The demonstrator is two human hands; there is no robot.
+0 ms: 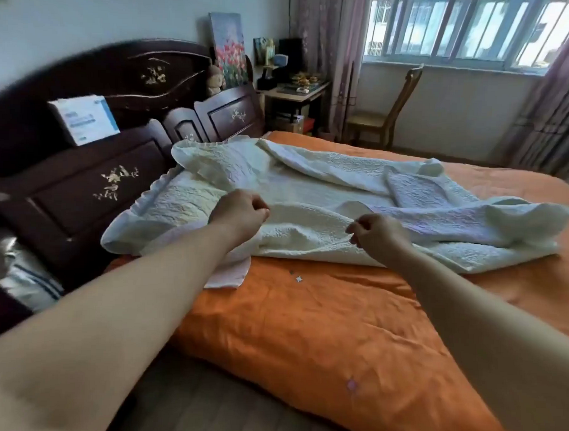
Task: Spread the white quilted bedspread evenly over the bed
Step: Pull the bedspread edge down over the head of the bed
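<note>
Where the white quilted bedspread [310, 190] lies bunched in soft, stitched folds on the bed [516, 288], I see its ruffled edge spilling toward the dark carved headboard [84, 176]. The left hand [239, 213] and right hand [377, 233] sit apart over the near fold, fingers curled; I cannot tell whether either pinches cloth. The wrinkled orange cover [305, 329] lies bare nearside and toward the window end.
</note>
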